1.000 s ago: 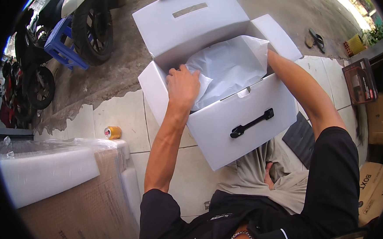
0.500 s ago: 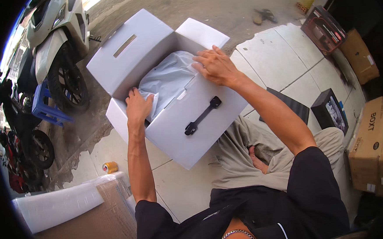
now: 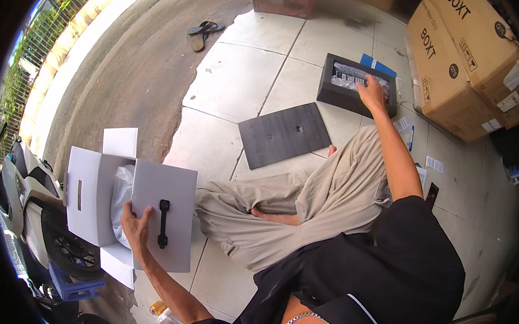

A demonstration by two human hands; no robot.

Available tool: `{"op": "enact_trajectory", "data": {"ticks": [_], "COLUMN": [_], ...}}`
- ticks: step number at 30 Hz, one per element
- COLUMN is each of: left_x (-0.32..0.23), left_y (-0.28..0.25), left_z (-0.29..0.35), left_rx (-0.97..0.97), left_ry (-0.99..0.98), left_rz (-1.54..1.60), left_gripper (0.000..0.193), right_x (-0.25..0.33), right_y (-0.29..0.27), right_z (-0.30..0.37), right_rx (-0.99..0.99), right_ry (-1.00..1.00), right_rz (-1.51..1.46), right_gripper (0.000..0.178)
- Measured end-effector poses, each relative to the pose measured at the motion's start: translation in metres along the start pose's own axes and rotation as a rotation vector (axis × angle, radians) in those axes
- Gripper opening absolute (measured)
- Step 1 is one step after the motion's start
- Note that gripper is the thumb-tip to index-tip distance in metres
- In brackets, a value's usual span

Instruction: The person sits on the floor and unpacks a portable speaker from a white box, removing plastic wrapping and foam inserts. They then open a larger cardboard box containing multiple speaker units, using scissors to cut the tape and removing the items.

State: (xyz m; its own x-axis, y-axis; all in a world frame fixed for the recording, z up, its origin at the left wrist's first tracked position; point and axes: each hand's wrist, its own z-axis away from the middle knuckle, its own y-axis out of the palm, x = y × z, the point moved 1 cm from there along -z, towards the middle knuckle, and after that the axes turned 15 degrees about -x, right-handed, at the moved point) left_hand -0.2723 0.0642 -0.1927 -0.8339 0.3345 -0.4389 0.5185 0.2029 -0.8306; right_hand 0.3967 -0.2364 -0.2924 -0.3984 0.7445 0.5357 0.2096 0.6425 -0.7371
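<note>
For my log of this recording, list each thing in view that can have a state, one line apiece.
White box: open, flaps spread; left hand at its edge
White plastic: crumpled, inside it
Black handle: flat against the panel
Black box: open, wrapped contents showing; right hand over it
Black board: flat on the tiles
Slippers: unworn
Motorbike: upright, riderless

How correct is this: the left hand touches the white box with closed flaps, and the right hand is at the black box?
The flaps are open, not closed, in the head view; the left hand touches the white box, and the right hand is at the black box.
</note>
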Motion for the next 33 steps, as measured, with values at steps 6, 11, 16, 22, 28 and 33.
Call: {"op": "enact_trajectory", "data": {"ticks": [6, 11, 16, 22, 28, 33], "left_x": [-0.015, -0.075, -0.196, -0.35, -0.409, -0.324], "left_y": [-0.014, -0.006, 0.057, 0.208, 0.212, 0.08], "left_z": [0.042, 0.035, 0.004, 0.01, -0.004, -0.027], "left_rx": [0.1, 0.133, -0.289, 0.351, 0.684, 0.495], "left_ry": [0.031, -0.114, 0.264, 0.175, -0.092, -0.141], "left_rz": [0.029, -0.272, 0.025, 0.577, 1.0, 1.275], "left_gripper": [0.055, 0.038, 0.023, 0.052, 0.094, 0.08], "right_x": [-0.177, -0.22, -0.211, -0.172, -0.067, 0.1], "right_y": [-0.009, 0.027, 0.019, -0.042, -0.136, -0.174], "right_z": [-0.042, -0.03, -0.018, 0.002, -0.013, -0.01], "right_rx": [0.065, 0.275, 0.223, 0.171, 0.282, 0.466], "right_ry": [0.508, 0.782, 0.73, 0.766, 0.475, 0.098], "right_rz": [0.193, -0.26, -0.322, -0.589, -0.756, -0.778], "right_gripper": [0.078, 0.064, 0.043, 0.026, 0.02, 0.035]}}
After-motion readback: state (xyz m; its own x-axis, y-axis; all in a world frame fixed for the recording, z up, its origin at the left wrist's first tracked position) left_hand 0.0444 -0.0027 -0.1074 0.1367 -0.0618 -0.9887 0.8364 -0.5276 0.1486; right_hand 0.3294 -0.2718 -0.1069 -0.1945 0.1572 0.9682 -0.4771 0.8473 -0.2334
